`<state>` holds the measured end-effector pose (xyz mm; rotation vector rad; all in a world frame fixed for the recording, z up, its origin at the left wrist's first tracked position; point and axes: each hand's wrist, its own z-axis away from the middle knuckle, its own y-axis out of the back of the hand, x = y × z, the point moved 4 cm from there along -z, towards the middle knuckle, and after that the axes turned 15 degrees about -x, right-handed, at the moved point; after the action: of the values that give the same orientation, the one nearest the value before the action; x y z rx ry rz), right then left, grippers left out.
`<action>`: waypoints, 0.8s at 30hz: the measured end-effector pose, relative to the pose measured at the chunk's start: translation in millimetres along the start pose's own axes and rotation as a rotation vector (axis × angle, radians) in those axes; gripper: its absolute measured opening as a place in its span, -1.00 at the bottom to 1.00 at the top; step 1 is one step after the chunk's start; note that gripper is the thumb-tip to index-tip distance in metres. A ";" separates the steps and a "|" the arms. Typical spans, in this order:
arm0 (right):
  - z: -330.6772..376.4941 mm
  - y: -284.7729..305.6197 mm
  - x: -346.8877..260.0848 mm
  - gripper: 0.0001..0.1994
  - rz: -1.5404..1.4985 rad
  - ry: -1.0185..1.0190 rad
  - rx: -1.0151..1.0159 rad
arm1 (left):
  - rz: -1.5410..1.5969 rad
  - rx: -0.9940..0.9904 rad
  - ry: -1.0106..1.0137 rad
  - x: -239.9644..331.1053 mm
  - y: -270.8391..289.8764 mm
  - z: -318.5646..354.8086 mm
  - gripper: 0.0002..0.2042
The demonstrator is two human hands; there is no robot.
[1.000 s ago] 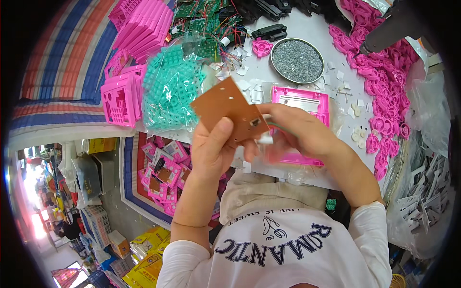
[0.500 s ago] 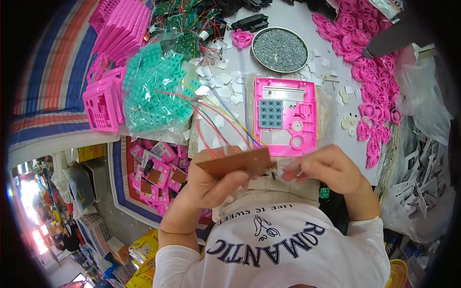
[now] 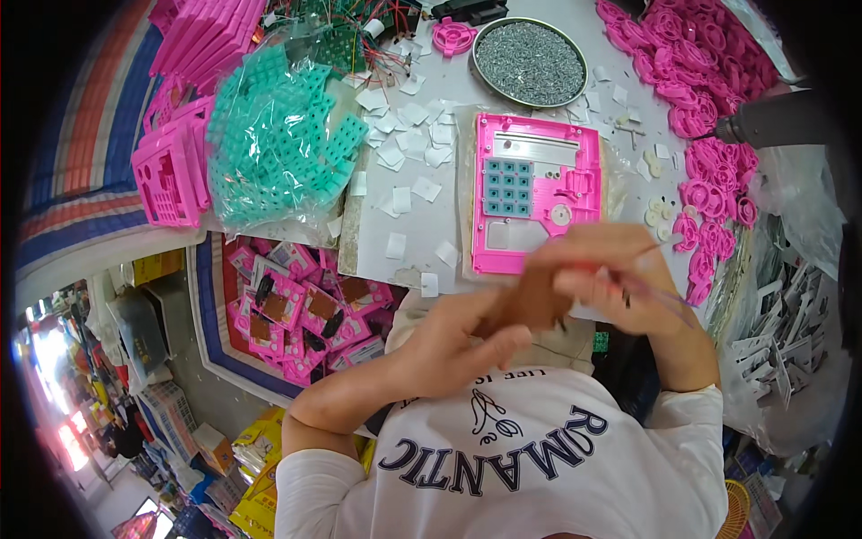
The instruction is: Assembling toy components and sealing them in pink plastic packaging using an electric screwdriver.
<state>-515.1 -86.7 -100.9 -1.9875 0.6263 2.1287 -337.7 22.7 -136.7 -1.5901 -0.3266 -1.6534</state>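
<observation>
Low in front of my shirt, my left hand (image 3: 458, 346) grips a brown circuit board (image 3: 528, 307) by its left part. My right hand (image 3: 620, 278) is closed at the board's right end, with thin red and purple wires (image 3: 642, 286) running over its fingers. Both hands are smeared by motion. Just beyond them, an open pink plastic casing (image 3: 588, 242) lies on the table, its near right corner hidden by my right hand. Set in the casing's left half is a block of blue-grey keypad buttons (image 3: 508, 189).
A round metal dish (image 3: 539, 104) of small screws stands behind the casing. Bagged green keypads (image 3: 269, 144) and stacked pink casings (image 3: 166, 180) are at left. Pink ring parts (image 3: 709, 175) and a dark electric screwdriver (image 3: 772, 121) are at right. Finished-looking pink units (image 3: 305, 314) fill a box lower left.
The board has swung to the right and its wires now trail over my right hand instead of toward the table. My right hand has come up onto the board's end. The view has shifted slightly.
</observation>
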 end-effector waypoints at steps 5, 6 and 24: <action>-37.0 33.0 35.3 -0.76 0.032 -0.206 0.172 | 0.510 0.107 -0.036 -24.9 3.1 -7.9 -0.39; -43.6 39.1 39.6 -0.76 0.017 -0.275 0.133 | 0.532 0.106 -0.060 -24.3 3.1 -10.2 -0.36; -90.8 47.7 38.5 -0.76 0.769 -0.171 -0.109 | 0.258 0.181 0.002 -2.8 2.1 3.2 -0.19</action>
<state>-455.0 -172.8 -132.1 -1.7480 1.4492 2.7473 -334.3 24.5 -139.5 -1.4302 -0.2506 -1.3878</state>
